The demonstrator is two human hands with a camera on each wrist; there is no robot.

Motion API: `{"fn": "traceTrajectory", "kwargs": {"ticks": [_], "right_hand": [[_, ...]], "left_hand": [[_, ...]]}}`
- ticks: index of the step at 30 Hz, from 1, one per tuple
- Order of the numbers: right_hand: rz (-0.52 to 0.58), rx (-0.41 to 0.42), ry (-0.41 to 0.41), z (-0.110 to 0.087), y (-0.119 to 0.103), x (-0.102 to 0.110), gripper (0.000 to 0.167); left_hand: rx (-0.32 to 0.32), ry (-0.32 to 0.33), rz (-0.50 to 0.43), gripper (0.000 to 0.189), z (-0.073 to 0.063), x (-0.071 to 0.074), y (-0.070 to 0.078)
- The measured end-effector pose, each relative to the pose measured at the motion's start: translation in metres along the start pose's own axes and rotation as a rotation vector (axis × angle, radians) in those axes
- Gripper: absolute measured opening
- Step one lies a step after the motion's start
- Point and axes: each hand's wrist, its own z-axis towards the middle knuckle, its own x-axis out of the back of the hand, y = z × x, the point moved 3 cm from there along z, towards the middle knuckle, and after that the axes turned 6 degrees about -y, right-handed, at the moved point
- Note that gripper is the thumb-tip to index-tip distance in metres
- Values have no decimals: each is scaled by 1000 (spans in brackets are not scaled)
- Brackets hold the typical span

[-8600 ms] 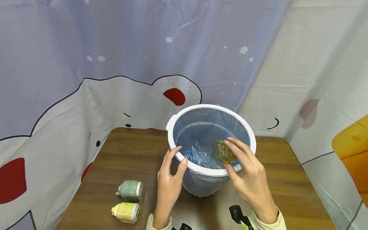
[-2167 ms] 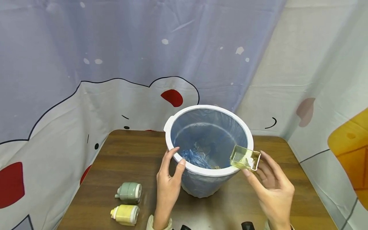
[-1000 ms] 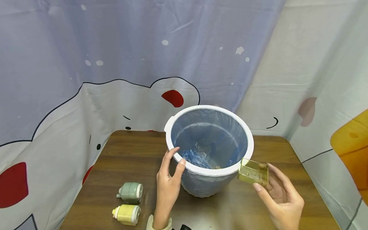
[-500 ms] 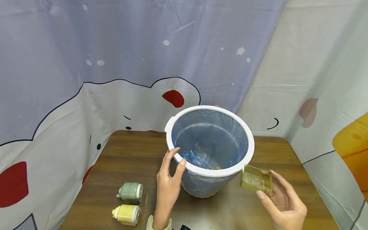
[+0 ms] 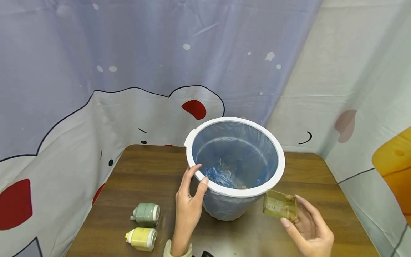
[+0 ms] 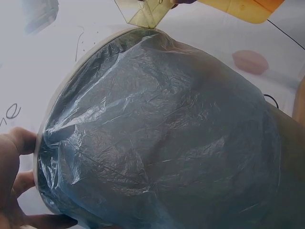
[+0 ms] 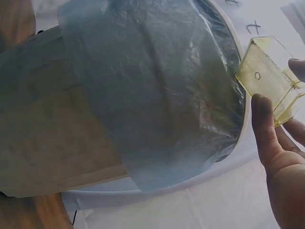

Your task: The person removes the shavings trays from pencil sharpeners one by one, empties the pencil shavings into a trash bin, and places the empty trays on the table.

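Observation:
A blue plastic liner covers a trash bin with a white rim (image 5: 231,193), standing on the table. My left hand (image 5: 187,210) grips the near-left rim between thumb and fingers; in the left wrist view its fingertips (image 6: 24,140) reach the rim. A small clear yellow-green box (image 5: 280,206) is pinched between the thumb and fingers of my right hand (image 5: 311,228), just outside the near-right rim. The box is tilted, with some residue on its inner walls. In the right wrist view, the box (image 7: 267,78) overlaps the rim's edge.
A crumpled blue bag (image 5: 219,177) and some crumbs (image 5: 242,187) lie inside the bin. To the left on the wooden table (image 5: 151,167) are a green bottle-shaped container (image 5: 146,214) and a yellow one (image 5: 141,238), both on their sides. Printed curtains hang behind.
My right hand has carried the box from over the bin to outside its rim; the light bits once in it are mostly gone. Lately it shifted slightly left. The left hand stays.

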Motion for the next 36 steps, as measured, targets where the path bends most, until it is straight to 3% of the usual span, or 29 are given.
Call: {"fn": "traceTrajectory", "kwargs": {"ticks": [4, 7, 10, 16, 25, 29, 33, 36], "right_hand": [[-4, -11, 1, -2, 1, -1, 59], [-7, -32, 2, -5, 2, -2, 59], [-8, -58, -4, -9, 3, -2, 60], [-21, -117, -24, -17, 6, 0, 61], [-3, -110, -91, -28, 15, 4, 60], [11, -114, -96, -37, 19, 6, 61], [15, -101, -95, -47, 25, 6, 61], [13, -98, -96, -54, 30, 6, 61]], "left_hand": [[-9, -8, 7, 38, 3, -4, -19], [-12, -13, 5, 39, 3, -5, -23], [-5, -12, 1, 38, 3, -5, -19], [16, -9, -2, 36, 0, 0, 6], [14, -5, 4, 37, 2, -2, -8], [8, -2, 12, 39, 4, -5, -25], [2, -2, 5, 39, 3, -5, -25], [2, 1, 5, 39, 2, -3, -17]]}}
